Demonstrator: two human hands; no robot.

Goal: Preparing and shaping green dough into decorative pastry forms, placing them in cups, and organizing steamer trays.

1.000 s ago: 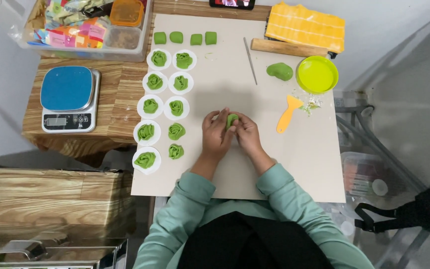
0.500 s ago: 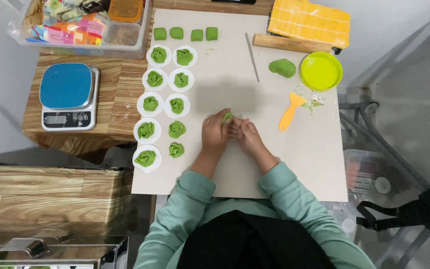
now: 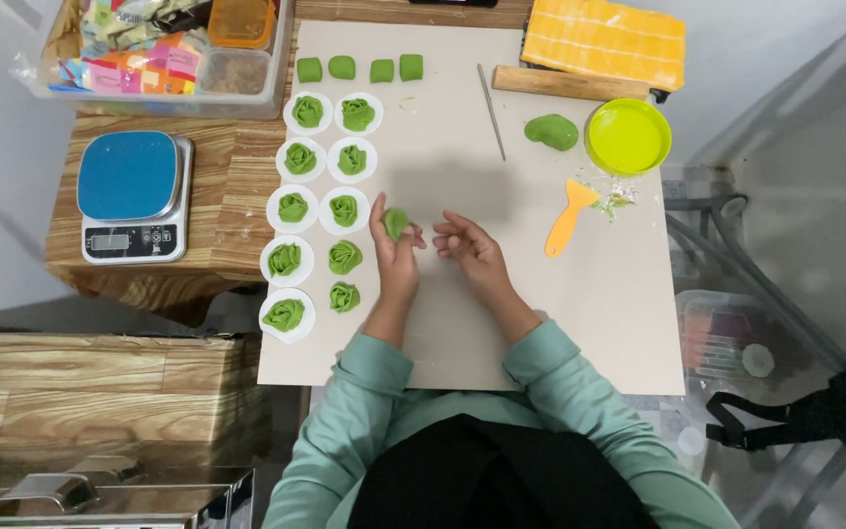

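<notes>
Item: green dough rosette [image 3: 396, 223], centre of frame, pinched in fingertips of left hand [image 3: 396, 257], lifted just above the beige work mat [image 3: 462, 323]. Right hand [image 3: 467, 247] just beside it, fingers loosely curled, approx. half open, nothing in it, not touching the piece. Stock already shaped: two columns of green rosettes at centre-left of frame, most on round white paper discs [image 3: 286, 315]; the two lowest in the inner column, incl. one [image 3: 345, 297], lie on the bare mat, no disc under them. Raw stock: four small green dough blocks [image 3: 362, 69] in a row at upper centre-left; larger dough lump [image 3: 551, 131] upper right, next to a lime-green bowl [image 3: 628, 136]. Tools: thin stick [image 3: 491, 98], wooden rolling pin [image 3: 568, 84], orange scraper [image 3: 567, 217], all untouched. Off-mat: blue-topped kitchen scale [image 3: 131, 194], left. Step, as judged: forming or finishing one rosette by hand. Next move, prob.: a light grip so petals don't crush, and a free spot at the column ends.
</notes>
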